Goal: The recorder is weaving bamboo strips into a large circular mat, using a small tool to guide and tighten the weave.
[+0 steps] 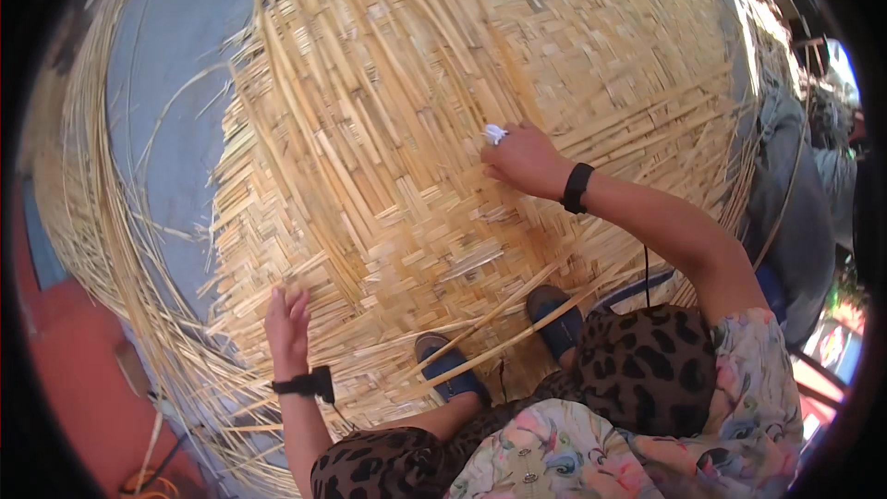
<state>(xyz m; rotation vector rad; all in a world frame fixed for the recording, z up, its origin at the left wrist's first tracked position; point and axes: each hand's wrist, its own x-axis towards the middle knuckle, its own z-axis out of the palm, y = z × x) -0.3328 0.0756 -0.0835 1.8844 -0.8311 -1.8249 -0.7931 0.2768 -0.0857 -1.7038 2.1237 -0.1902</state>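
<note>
A large woven mat of split bamboo strips (453, 212) lies on the ground under my feet and both hands. My right hand (528, 162) is over its middle, fingers curled in beside the lengthwise strips; what they grip, if anything, is hidden. Something small and white (495, 134), perhaps a wrap on a finger, shows at those fingers. At the lower left, my left hand (289, 325) has its fingers stretched out over the mat's left part, near the loose strip ends. Long unwoven strips (356, 83) run across the upper middle of the mat.
Loose strip ends (111, 212) fan out along the left over grey ground (171, 65). A red surface (88, 379) lies at the lower left. My blue shoes (557, 323) stand on the mat among loose strips. Grey cloth or trousers (790, 212) show at the right edge.
</note>
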